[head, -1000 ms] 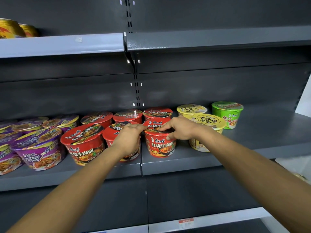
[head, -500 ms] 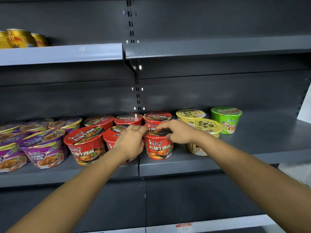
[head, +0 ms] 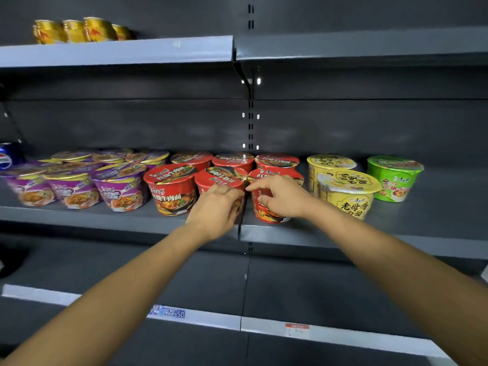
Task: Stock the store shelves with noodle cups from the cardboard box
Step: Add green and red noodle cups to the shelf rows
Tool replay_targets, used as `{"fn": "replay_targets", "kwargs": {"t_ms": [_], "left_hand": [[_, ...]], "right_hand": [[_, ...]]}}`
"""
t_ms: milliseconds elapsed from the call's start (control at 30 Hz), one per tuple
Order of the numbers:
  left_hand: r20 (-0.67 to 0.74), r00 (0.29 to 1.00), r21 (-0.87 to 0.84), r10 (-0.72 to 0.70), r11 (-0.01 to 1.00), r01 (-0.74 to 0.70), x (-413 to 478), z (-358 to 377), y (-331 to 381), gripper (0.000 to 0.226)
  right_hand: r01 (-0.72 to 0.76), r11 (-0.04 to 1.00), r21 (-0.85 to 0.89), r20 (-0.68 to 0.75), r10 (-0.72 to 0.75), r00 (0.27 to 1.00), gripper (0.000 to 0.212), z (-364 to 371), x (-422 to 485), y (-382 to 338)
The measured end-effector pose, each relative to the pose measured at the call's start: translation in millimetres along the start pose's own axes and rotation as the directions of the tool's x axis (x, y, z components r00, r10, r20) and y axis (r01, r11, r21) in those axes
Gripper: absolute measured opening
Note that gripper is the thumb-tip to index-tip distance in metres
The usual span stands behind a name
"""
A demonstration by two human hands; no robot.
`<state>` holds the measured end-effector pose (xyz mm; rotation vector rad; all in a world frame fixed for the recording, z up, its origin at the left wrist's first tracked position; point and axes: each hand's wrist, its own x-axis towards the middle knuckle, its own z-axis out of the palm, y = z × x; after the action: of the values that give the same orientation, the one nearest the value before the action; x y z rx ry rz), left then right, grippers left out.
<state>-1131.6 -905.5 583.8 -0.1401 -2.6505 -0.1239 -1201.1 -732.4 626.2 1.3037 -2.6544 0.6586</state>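
Note:
Several red noodle cups stand in two rows on the grey middle shelf point(head: 435, 220). My left hand point(head: 216, 210) curls over the front of the middle front red cup point(head: 224, 175). My right hand point(head: 282, 196) is on the right front red cup point(head: 269, 216), with the thumb on its wall and the index finger at the lid's edge. The two cups stand side by side, almost touching, across the seam between shelf sections. Another front red cup point(head: 171, 188) stands just left of them. The cardboard box is out of view.
Purple cups point(head: 121, 188) fill the shelf's left part. Two yellow cups point(head: 348, 191) and a green cup point(head: 393, 178) stand to the right, with bare shelf beyond. Gold cans point(head: 76, 30) sit on the upper shelf, a blue can point(head: 8, 155) at far left. Price tags point(head: 169, 311) mark the lower shelf.
My view has swung left and down, so more purple cups and the blue can show. Both hands have slid from the lids down onto the cups' fronts.

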Motion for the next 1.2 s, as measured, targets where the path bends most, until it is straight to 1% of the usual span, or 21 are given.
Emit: {"fn": "replay_targets", "kwargs": {"t_ms": [100, 167, 300, 433, 600, 767, 867, 1000, 1200], "left_hand": [[0.016, 1.0, 0.012, -0.019, 1.0, 0.019, -17, -5, -11, 0.046], [0.023, 0.999, 0.015, -0.025, 1.0, 0.025, -28, -9, -23, 0.043], [0.049, 0.998, -0.017, -0.033, 0.999, 0.034, -55, -18, -54, 0.037], [0.146, 0.988, -0.017, -0.044, 0.999, 0.047, -95, -29, -94, 0.031], [0.252, 0.966, 0.029, -0.064, 0.998, 0.059, -148, -38, -148, 0.025], [0.383, 0.911, 0.061, -0.153, 0.988, 0.14, -191, -39, -184, 0.035], [0.427, 0.877, 0.086, -0.222, 0.975, 0.205, -214, -31, -199, 0.037], [0.462, 0.834, 0.071, -0.303, 0.95, 0.306, -239, -16, -207, 0.034], [0.545, 0.75, 0.1, -0.374, 0.918, 0.385, -271, 8, -202, 0.035]], "right_hand": [[0.042, 0.999, -0.02, -0.038, -0.043, 0.998, 0.036, 11, 4, -15], [0.042, 0.999, 0.015, -0.017, -0.041, 0.999, 0.035, 19, 7, -28], [0.019, 0.993, 0.117, 0.119, -0.033, 0.992, 0.031, 38, 13, -64], [-0.006, 0.989, 0.148, 0.273, -0.035, 0.961, 0.027, 74, 22, -110], [-0.055, 0.977, 0.204, 0.346, -0.02, 0.938, 0.027, 131, 33, -168], [-0.097, 0.963, 0.251, 0.418, -0.018, 0.908, 0.021, 181, 36, -206], [-0.106, 0.961, 0.254, 0.455, -0.023, 0.89, 0.019, 208, 39, -217], [-0.085, 0.97, 0.228, 0.507, -0.044, 0.861, 0.02, 236, 40, -221], [-0.082, 0.964, 0.254, 0.592, -0.088, 0.801, 0.016, 284, 37, -214]]}}
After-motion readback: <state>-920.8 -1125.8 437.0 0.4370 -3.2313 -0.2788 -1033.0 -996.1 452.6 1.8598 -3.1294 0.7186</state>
